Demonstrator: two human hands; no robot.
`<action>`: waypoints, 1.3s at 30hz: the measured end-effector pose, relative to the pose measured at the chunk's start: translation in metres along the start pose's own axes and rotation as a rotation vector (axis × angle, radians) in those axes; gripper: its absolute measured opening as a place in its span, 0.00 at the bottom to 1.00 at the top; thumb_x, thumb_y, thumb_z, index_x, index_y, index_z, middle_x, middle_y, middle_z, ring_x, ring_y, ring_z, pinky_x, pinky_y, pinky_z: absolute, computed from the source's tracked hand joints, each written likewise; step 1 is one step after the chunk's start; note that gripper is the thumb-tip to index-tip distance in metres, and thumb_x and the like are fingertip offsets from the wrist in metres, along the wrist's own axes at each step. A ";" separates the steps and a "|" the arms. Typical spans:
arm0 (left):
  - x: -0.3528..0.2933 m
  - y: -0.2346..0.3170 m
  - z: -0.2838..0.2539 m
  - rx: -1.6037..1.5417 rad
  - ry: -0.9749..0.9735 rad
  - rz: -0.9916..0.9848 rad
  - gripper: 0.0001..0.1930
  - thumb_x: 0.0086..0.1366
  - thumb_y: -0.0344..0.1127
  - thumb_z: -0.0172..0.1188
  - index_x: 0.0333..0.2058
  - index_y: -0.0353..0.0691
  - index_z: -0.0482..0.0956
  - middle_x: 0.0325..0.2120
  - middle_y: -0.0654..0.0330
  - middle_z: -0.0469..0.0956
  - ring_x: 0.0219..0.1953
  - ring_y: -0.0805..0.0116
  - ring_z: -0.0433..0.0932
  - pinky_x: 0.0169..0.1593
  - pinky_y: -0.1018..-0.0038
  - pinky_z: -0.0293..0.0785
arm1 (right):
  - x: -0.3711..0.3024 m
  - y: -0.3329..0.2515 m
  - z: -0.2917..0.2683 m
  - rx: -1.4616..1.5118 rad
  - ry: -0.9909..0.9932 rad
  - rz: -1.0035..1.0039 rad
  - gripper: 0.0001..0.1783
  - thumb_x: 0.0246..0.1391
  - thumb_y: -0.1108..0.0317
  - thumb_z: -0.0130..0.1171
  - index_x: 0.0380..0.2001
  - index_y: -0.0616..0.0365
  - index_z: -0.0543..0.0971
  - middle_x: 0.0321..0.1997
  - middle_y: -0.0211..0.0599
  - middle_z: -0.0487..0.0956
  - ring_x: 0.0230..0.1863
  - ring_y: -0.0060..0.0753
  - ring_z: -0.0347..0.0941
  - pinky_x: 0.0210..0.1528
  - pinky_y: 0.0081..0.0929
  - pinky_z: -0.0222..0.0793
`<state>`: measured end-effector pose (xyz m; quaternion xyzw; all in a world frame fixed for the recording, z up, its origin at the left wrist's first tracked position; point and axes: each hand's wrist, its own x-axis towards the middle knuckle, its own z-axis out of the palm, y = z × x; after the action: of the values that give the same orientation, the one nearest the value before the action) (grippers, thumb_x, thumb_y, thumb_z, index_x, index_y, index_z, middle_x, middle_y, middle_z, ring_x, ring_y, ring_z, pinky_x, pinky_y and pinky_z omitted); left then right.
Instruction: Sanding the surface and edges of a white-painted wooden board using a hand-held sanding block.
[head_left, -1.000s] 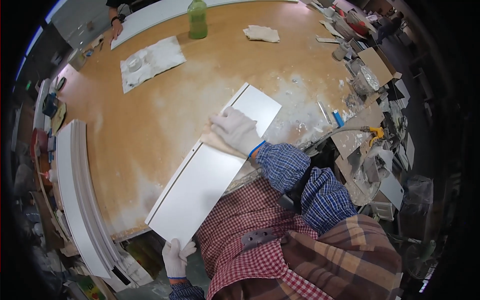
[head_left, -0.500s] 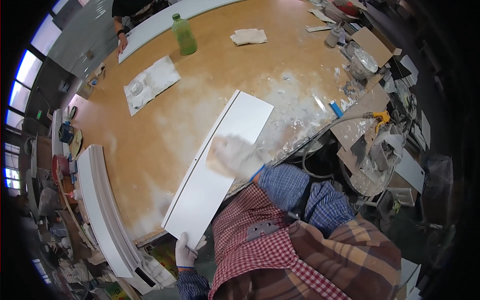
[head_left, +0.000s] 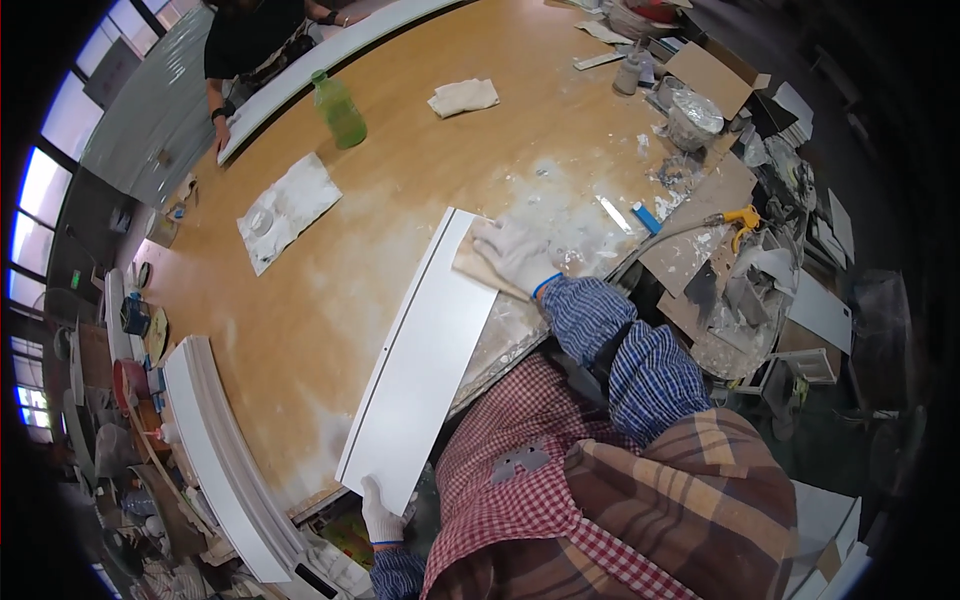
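Observation:
A long white panel [head_left: 420,360] lies slantwise on the wooden table [head_left: 400,200], its near end sticking out over the table's edge. My left hand [head_left: 380,515], in a white glove, grips that near end. My right hand [head_left: 515,255], also gloved, presses a tan sheet [head_left: 472,270] flat against the panel's far end. White dust covers the table around the far end.
Another person [head_left: 250,40] stands at the far edge beside a long white board. On the table are a green bottle [head_left: 340,110], a crumpled cloth [head_left: 463,97] and a white sheet [head_left: 287,208]. White mouldings [head_left: 215,450] lie left; tools and cardboard [head_left: 715,75] crowd the right.
My right hand has slid with the tan sheet from the panel's middle toward its far end. My left hand has kept its grip on the near end. The view has shifted.

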<state>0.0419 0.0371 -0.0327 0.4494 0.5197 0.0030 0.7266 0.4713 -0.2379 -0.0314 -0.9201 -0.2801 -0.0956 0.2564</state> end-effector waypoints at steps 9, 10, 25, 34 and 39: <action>0.004 -0.011 0.002 -0.187 -0.090 0.197 0.30 0.77 0.58 0.50 0.58 0.34 0.71 0.45 0.52 0.82 0.40 0.60 0.85 0.37 0.68 0.84 | 0.028 0.080 -0.041 -0.210 -0.011 0.128 0.15 0.65 0.57 0.55 0.49 0.49 0.80 0.55 0.53 0.77 0.54 0.55 0.75 0.55 0.47 0.72; 0.002 -0.016 0.001 -0.198 -0.078 0.206 0.30 0.77 0.58 0.50 0.58 0.34 0.71 0.45 0.52 0.82 0.40 0.60 0.85 0.37 0.68 0.84 | 0.024 0.084 -0.046 -0.175 0.049 0.090 0.15 0.65 0.58 0.55 0.51 0.48 0.80 0.55 0.52 0.77 0.54 0.56 0.75 0.55 0.47 0.72; -0.078 -0.015 -0.039 -0.399 0.188 0.549 0.34 0.74 0.67 0.49 0.54 0.37 0.74 0.29 0.56 0.83 0.19 0.69 0.80 0.15 0.79 0.65 | 0.013 0.125 -0.099 -0.306 0.293 0.022 0.12 0.64 0.60 0.57 0.49 0.43 0.81 0.42 0.51 0.77 0.46 0.58 0.75 0.47 0.49 0.72; -0.122 -0.006 -0.071 -0.718 0.276 0.818 0.35 0.75 0.63 0.50 0.64 0.35 0.68 0.49 0.54 0.82 0.40 0.65 0.85 0.34 0.72 0.82 | 0.047 0.223 -0.129 -0.293 0.200 0.133 0.21 0.73 0.59 0.50 0.64 0.49 0.75 0.55 0.49 0.81 0.55 0.48 0.77 0.58 0.39 0.72; -0.124 -0.001 -0.112 -0.741 0.528 0.915 0.31 0.77 0.56 0.51 0.64 0.34 0.67 0.51 0.54 0.81 0.47 0.63 0.85 0.43 0.69 0.85 | 0.028 0.170 -0.099 -0.610 -0.309 0.221 0.29 0.66 0.60 0.55 0.70 0.41 0.68 0.67 0.45 0.73 0.67 0.51 0.70 0.69 0.58 0.62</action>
<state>-0.1003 0.0502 0.0535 0.3289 0.4013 0.6026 0.6063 0.5873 -0.3976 -0.0095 -0.9827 -0.1729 -0.0061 -0.0667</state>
